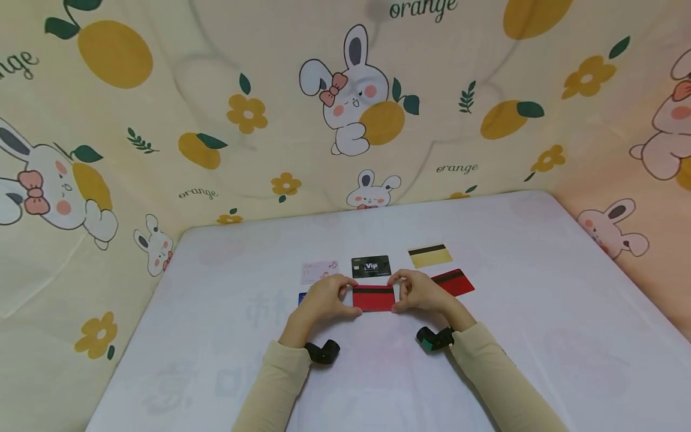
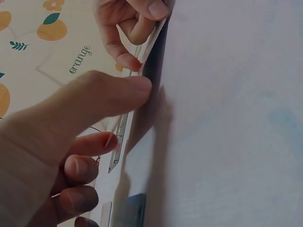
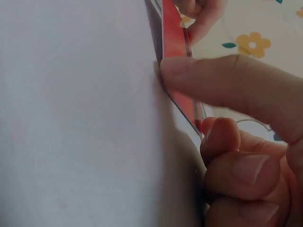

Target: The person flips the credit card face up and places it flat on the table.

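Note:
A red card with a dark stripe along its far edge (image 1: 373, 299) is held between both hands, slightly raised off the table. On its left side my left hand (image 1: 326, 297) pinches the corners with thumb and forefinger. My right hand (image 1: 421, 292) grips the opposite end the same way. In the right wrist view the card's red face (image 3: 176, 45) tilts up above the tabletop, with the thumb on its near edge. A black Vip card (image 1: 370, 266) lies just beyond. Partly behind the right hand rests another red striped card (image 1: 456, 282).
Farther back lie a pale pink card (image 1: 318, 272) and a gold striped card (image 1: 430, 256). A blue card (image 1: 301, 297) is mostly hidden by the left hand. The white-covered table (image 1: 216, 336) meets a patterned cloth (image 1: 291, 120) at the back and sides.

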A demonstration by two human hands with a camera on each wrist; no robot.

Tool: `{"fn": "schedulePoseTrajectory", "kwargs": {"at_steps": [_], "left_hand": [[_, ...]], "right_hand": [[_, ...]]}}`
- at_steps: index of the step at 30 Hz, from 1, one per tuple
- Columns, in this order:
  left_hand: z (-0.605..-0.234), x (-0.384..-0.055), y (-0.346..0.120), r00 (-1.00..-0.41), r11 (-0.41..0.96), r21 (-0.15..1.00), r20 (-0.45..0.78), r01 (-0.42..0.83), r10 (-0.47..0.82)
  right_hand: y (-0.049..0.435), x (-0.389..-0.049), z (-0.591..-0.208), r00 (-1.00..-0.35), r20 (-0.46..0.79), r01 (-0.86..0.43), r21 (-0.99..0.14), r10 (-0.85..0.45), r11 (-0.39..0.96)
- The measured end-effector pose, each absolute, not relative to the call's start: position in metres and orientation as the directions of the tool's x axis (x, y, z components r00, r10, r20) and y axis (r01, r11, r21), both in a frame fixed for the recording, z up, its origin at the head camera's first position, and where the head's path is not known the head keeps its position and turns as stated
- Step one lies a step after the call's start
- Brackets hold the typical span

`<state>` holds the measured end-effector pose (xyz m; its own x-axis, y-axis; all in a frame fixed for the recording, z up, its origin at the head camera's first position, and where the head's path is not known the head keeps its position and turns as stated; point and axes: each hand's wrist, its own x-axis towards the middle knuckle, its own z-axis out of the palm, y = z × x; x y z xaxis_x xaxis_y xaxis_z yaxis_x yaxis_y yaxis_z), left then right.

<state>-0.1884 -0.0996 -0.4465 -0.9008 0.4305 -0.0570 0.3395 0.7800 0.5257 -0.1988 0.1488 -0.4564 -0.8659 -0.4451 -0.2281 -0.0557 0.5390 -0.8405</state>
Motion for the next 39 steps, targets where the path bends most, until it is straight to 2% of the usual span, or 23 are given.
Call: {"fn": "schedulePoseTrajectory", "kwargs": {"at_steps": [17,26,39], "left_hand": [[-0.4455,-0.1904,-0.1024,-0.894,0.743,0.565,-0.022,0.359,0.448],[-0.4446,-0.1921,-0.1033,-0.906,0.736,0.611,-0.071,0.291,0.417],[-0.4461,-0.1951,-0.1026,-0.896,0.71,0.626,-0.038,0.324,0.442]], "right_hand": [[0.153,-0.2014,-0.4589,-0.848,-0.214,-0.081,-0.852,-0.485,0.517],[0.1549,-0.202,-0.4562,-0.842,-0.141,-0.134,-0.88,-0.52,0.456],[0.1586,-0.2019,-0.4517,-0.821,-0.009,-0.233,-0.908,-0.571,0.349]]}}
